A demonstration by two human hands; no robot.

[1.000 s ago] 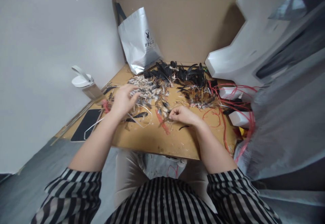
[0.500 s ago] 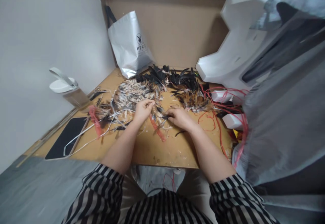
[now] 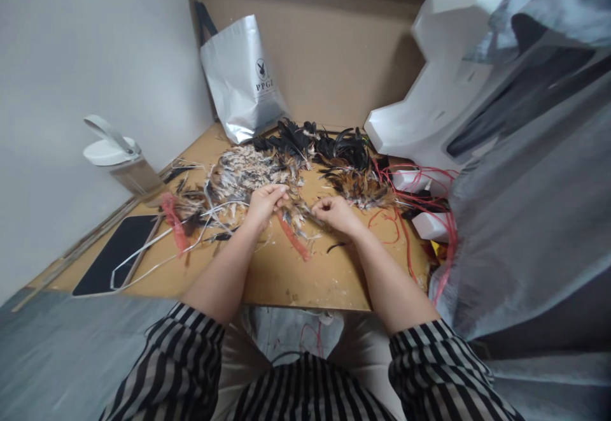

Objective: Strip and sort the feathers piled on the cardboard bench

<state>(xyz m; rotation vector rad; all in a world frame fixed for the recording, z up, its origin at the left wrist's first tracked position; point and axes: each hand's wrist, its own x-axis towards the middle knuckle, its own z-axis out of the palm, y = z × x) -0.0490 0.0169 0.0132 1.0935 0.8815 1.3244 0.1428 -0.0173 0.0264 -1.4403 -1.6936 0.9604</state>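
My left hand [image 3: 265, 206] is closed in a pinch, with brown feathers showing at its fingertips. Facing it across a small gap, my right hand [image 3: 338, 214] also has thumb and fingers drawn together; whatever is between them is too small to make out. Loose mottled feathers [image 3: 300, 212] lie on the table between the hands, beside a strip of red plastic [image 3: 294, 239]. Behind my left hand spreads a pale, fluffy heap of feathers [image 3: 245, 169]. A bundle of brown feathers [image 3: 360, 186] lies beyond my right hand, and black feathers [image 3: 341, 147] lie farther back.
A phone or tablet [image 3: 117, 255] lies at the left under white strapping, near a lidded cup [image 3: 128, 166]. A silver bag [image 3: 241, 80] leans on the cardboard back panel [image 3: 344, 58]. Red string [image 3: 405, 236] and white blocks [image 3: 429, 225] crowd the right, by grey cloth [image 3: 529, 217].
My right hand has lifted slightly off the feathers, its fingers now pinched. My left hand stays closed in about the same place. The whole view has shifted a little.
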